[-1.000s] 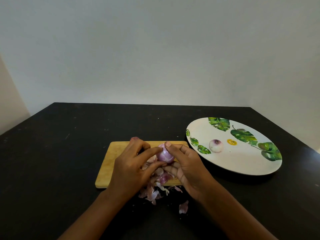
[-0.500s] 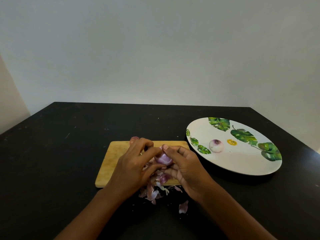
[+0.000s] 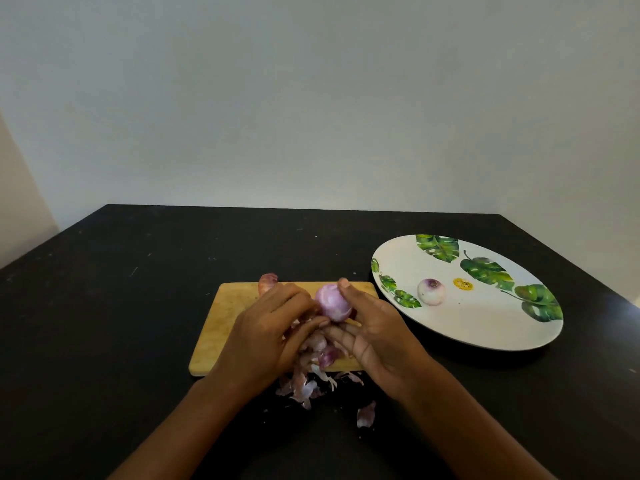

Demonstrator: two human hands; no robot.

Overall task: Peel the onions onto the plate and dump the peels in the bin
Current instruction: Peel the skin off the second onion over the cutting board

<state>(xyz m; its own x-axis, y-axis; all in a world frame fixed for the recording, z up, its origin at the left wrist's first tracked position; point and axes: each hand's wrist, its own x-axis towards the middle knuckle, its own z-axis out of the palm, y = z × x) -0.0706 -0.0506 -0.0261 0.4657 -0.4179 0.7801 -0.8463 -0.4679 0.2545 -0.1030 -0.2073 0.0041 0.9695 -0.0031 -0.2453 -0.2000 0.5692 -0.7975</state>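
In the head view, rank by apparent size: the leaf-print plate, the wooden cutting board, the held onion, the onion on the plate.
1. Round white leaf-print plate.
2. Rectangular wooden cutting board, a close second, partly covered.
3. Tie: held purple onion and pale peeled onion look alike; the held one is nearer.

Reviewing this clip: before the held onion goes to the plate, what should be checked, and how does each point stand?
1. Grip: held onion between left hand and right hand: ok.
2. Skin fully off: far side hidden: cannot tell.
3. Room on plate: only one peeled onion there: ok.
4. Peels gathered: some lie off the board, on the table: not ok.
5. Bin within reach: not in view: cannot tell.
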